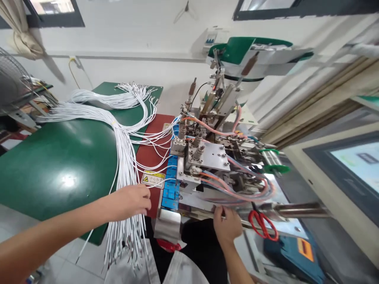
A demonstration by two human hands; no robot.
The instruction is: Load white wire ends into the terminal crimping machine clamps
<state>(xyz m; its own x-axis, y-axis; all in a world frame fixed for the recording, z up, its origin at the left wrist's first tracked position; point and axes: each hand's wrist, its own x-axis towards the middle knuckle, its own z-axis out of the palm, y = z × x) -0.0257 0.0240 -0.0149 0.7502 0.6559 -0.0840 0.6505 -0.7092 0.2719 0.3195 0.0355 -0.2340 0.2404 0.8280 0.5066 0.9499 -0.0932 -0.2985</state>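
Over the bundle of white cables (121,157) hangs my left hand (133,202), its fingers curled together; whether a cable is between them cannot be made out. My right hand (226,225) is closed in a pinch at the front edge of the metal machine (209,156), and what it pinches is too small to tell. Between my hands, blue blocks (170,200) line the machine's left side. Several white cables run from the bundle to these blocks. A yellow warning label (153,179) lies on the red surface (151,156) beyond my left hand.
The green table (59,161) spreads to the left under the cables. Red-handled scissors (263,225) and a wire spool (271,161) are right of my right hand. A monitor (349,165) stands at the far right. A curved metal chute (167,225) juts out at the machine's front.
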